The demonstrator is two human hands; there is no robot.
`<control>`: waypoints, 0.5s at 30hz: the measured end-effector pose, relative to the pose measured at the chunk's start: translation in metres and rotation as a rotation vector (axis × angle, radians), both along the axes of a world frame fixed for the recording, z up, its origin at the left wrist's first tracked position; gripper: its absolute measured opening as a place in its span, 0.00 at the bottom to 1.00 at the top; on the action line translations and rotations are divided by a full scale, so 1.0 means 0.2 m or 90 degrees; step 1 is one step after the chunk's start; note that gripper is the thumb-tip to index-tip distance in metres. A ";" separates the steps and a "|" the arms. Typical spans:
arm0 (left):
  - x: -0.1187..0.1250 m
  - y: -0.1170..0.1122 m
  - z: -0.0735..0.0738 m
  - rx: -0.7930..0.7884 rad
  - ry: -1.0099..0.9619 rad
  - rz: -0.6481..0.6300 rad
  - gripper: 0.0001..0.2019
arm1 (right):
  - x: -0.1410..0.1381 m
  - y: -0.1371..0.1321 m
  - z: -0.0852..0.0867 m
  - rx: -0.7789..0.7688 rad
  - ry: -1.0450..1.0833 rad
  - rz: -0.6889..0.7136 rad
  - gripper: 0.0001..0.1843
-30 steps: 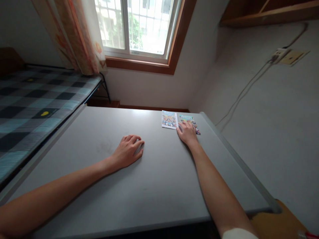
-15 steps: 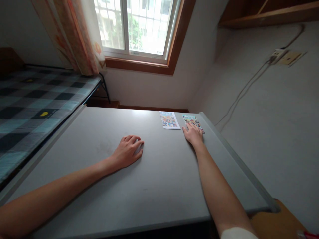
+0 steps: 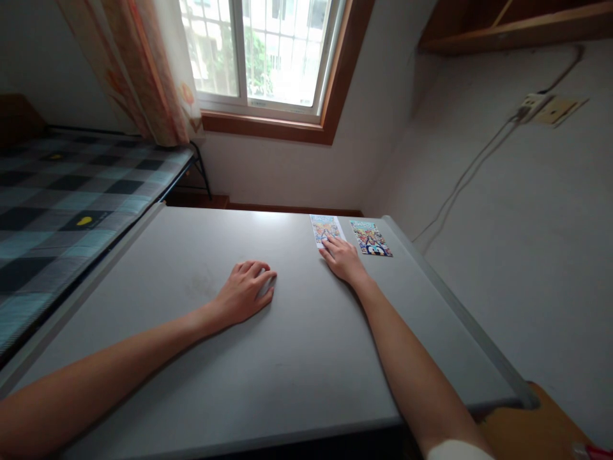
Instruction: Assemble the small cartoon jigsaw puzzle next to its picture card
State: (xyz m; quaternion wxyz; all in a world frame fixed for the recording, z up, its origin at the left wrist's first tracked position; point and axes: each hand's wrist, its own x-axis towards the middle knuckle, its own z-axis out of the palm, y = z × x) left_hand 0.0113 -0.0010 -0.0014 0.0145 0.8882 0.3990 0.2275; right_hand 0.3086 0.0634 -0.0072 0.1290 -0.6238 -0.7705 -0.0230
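Note:
Two small printed picture cards lie flat near the far edge of the grey-white table [image 3: 287, 370]. My right hand [image 3: 342, 259] rests with its fingers on the lower part of the paler, white-edged card [image 3: 325, 228], hiding its near corner. Just to the right of that hand is the darker, more colourful card [image 3: 370, 239], fully visible and untouched. My left hand [image 3: 245, 291] rests on the tabletop left of centre, fingers loosely curved and apart, holding nothing. The right hand's fingers are spread out, not closed around the card.
A bed with a checked mattress [image 3: 119, 185] stands to the left of the table, below a patterned curtain [image 3: 148, 70] and a window [image 3: 282, 51]. On the right wall are a socket [image 3: 550, 110] with a cable and a wooden shelf [image 3: 527, 32].
My right hand has moved left from the darker card onto the paler one, which has shifted very slightly right. The darker card is now uncovered. My left hand has stayed put.

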 end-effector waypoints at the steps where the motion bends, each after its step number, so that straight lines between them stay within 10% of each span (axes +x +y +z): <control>1: 0.00 0.00 0.00 0.001 0.001 0.000 0.17 | 0.01 0.00 0.00 0.004 0.001 -0.008 0.25; 15: -0.01 0.00 -0.01 0.000 0.016 0.004 0.19 | 0.07 0.01 0.01 0.018 0.024 -0.069 0.23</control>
